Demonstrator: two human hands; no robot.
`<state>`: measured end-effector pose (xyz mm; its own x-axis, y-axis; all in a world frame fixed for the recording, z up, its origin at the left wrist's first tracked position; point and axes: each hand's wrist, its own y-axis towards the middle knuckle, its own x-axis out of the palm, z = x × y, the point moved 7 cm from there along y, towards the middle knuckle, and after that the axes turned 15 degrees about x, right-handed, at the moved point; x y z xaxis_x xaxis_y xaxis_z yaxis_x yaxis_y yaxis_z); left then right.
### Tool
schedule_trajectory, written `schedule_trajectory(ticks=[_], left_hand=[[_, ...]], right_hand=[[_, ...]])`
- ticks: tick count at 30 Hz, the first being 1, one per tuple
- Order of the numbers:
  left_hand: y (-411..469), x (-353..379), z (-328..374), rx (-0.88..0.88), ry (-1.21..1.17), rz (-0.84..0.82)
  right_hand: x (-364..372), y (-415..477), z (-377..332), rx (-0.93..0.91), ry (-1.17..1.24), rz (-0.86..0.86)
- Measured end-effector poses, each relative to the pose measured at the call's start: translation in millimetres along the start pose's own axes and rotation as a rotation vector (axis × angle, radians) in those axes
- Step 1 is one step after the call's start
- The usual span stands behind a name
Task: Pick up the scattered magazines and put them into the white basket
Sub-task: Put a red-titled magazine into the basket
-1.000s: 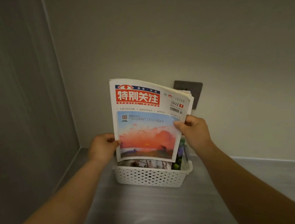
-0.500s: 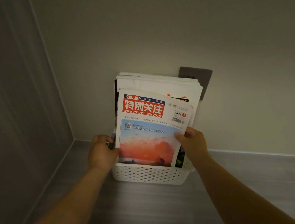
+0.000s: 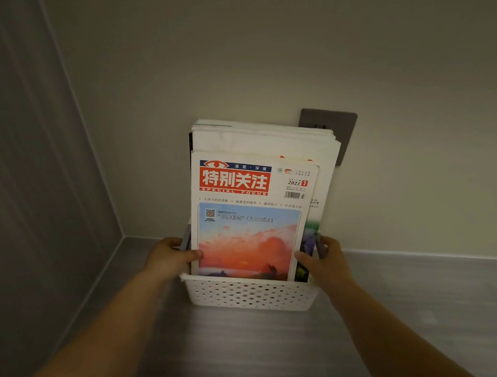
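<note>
A white perforated basket stands on the grey floor against the wall. Several magazines stand upright in it. The front magazine has a red title block and a sunset picture, and its bottom edge is inside the basket. Taller white magazines stand behind it. My left hand grips the left edge of the stack, thumb on the front cover. My right hand holds the right edge, thumb on the cover's lower right corner.
A grey wall socket plate sits on the wall just behind the magazines' top right. A darker side wall meets the back wall in a corner at the left. Grey floor stretches in front of the basket.
The front magazine has gone down from above the basket into it, in front of the taller ones. Both hands have followed it down to the basket's rim.
</note>
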<state>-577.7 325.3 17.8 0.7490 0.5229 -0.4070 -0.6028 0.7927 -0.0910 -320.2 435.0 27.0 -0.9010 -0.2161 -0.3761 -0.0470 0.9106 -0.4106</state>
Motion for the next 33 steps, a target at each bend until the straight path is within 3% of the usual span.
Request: schedule_trajectory(ticks=[4,7,14,25,33], left_hand=[[10.5,0.2,14.4,-0.003,0.119,-0.131],[14.3,5.8,24.1,0.027,0.202,-0.244],[22.0,12.0,17.9,0.069,0.121,-0.328],[-0.8,1.3,5.5,0.081,0.215,-0.065],[-62.7,-15.4,-13.4,-0.026,0.165,0.001]], right_hand=[[-0.6,8.7,0.5,0.07,-0.059,0.025],[4.9,18.9,-8.6,0.1,-0.17,-0.069],[11.9,39.9,-15.5,0.138,-0.232,-0.158],[8.2,29.5,-14.6,-0.079,-0.23,0.06],[13.1,-9.2,-1.4,-0.139,-0.372,0.019]])
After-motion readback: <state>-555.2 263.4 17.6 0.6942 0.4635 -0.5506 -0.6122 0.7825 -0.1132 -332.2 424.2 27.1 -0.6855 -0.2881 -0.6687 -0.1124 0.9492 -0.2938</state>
